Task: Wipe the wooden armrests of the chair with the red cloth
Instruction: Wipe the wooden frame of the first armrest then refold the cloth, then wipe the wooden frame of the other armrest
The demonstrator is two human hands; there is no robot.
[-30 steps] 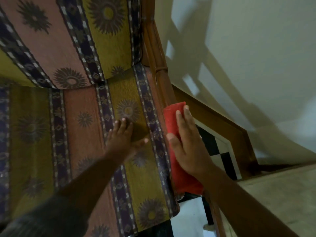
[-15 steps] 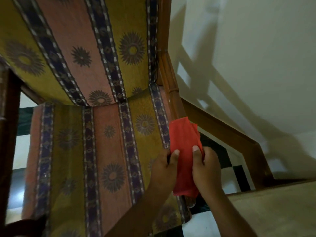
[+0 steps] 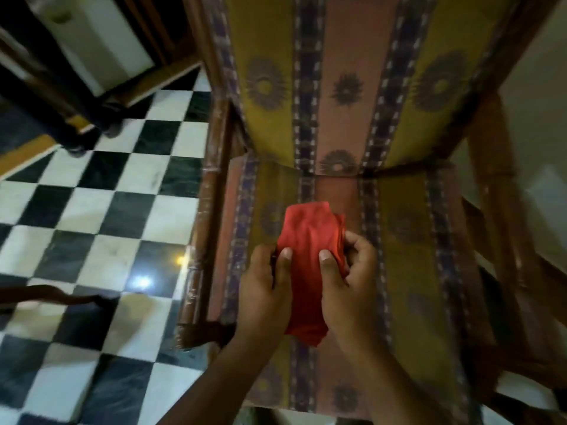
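Note:
A folded red cloth (image 3: 308, 240) hangs above the middle of the chair's striped seat cushion (image 3: 408, 271). My left hand (image 3: 265, 289) grips its left edge and my right hand (image 3: 349, 283) grips its right edge, thumbs on top. The chair's left wooden armrest (image 3: 204, 240) runs down the seat's left side, just left of my left hand. The right wooden armrest (image 3: 500, 228) lies at the far right, apart from both hands. The image is motion-blurred.
A black-and-white checkered floor (image 3: 92, 225) spreads to the left. Another piece of dark wooden furniture (image 3: 76, 72) with a white cushion stands at the top left. A pale wall (image 3: 540, 87) is at the right behind the chair.
The cloth left the right armrest, where my right hand pressed it. Both hands now hold it over the seat's middle. The view has swung left, showing the left armrest and floor.

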